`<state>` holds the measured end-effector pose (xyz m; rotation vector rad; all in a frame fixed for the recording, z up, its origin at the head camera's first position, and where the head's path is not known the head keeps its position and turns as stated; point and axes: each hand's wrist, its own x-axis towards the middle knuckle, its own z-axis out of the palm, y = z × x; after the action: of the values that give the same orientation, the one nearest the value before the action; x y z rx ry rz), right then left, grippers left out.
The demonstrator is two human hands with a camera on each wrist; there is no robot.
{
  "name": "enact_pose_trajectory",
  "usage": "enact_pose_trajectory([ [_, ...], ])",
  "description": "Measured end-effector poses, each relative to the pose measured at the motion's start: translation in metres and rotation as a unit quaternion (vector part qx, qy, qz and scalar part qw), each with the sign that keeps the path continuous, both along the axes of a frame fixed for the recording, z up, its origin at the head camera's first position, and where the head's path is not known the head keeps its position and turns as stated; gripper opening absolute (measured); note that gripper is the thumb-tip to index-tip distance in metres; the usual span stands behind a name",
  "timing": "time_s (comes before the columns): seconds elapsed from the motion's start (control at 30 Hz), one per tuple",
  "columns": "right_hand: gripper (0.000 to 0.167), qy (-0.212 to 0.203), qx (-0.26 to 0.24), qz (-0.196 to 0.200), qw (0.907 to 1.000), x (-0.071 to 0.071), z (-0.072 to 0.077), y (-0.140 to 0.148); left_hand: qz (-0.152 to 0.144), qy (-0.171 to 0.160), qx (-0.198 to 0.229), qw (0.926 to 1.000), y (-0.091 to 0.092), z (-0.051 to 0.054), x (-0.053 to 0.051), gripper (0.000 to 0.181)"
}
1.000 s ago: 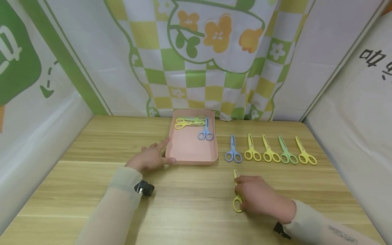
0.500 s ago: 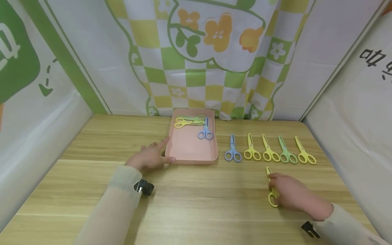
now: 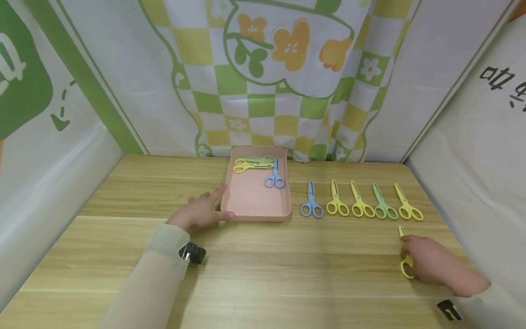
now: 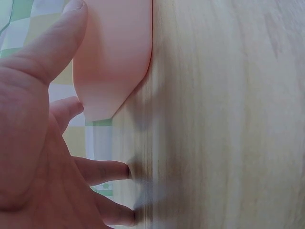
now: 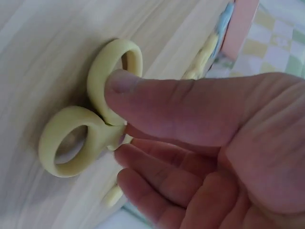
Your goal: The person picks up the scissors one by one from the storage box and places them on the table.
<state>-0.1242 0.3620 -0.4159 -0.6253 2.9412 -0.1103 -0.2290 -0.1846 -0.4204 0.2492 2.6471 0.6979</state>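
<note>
Yellow scissors (image 3: 407, 267) are pinched between the thumb and fingers of the right hand (image 3: 437, 265), at the right front of the table. In the right wrist view the thumb of the hand (image 5: 190, 124) lies on one loop of the scissors (image 5: 66, 138). The left hand (image 3: 201, 211) touches the left side and near-left corner of a pink tray (image 3: 256, 201) with its fingers spread. In the left wrist view, thumb and index of the hand (image 4: 43, 133) meet the tray wall (image 4: 114, 62); two other fingertips reach the table.
Inside the tray, yellow scissors (image 3: 242, 167), green scissors (image 3: 269, 158) and blue scissors (image 3: 274, 179) lie at the far end. A row right of the tray runs from blue scissors (image 3: 312, 203) to yellow scissors (image 3: 407, 208). A checked curtain (image 3: 287, 107) hangs behind the table (image 3: 263, 274).
The right hand has carried the yellow scissors rightward, from in front of the blue scissors to the right end of the row. The left hand and the tray have stayed in place.
</note>
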Motion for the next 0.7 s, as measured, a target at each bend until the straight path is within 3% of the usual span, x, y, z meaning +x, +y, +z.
enact_pose_trajectory([
  [0.23,0.019,0.015,0.021,-0.01,0.9996,-0.007,-0.004,0.03,-0.004,0.003,-0.001,1.0,0.0,0.0,-0.001,0.103],
  [0.57,0.016,-0.006,0.021,-0.029,0.9993,-0.013,0.002,0.038,0.001,0.0,0.001,1.0,0.001,-0.002,0.0,0.102],
  [0.7,0.014,0.006,0.014,-0.012,0.9998,-0.015,0.002,0.04,0.002,-0.003,0.004,1.0,0.001,-0.002,-0.001,0.103],
])
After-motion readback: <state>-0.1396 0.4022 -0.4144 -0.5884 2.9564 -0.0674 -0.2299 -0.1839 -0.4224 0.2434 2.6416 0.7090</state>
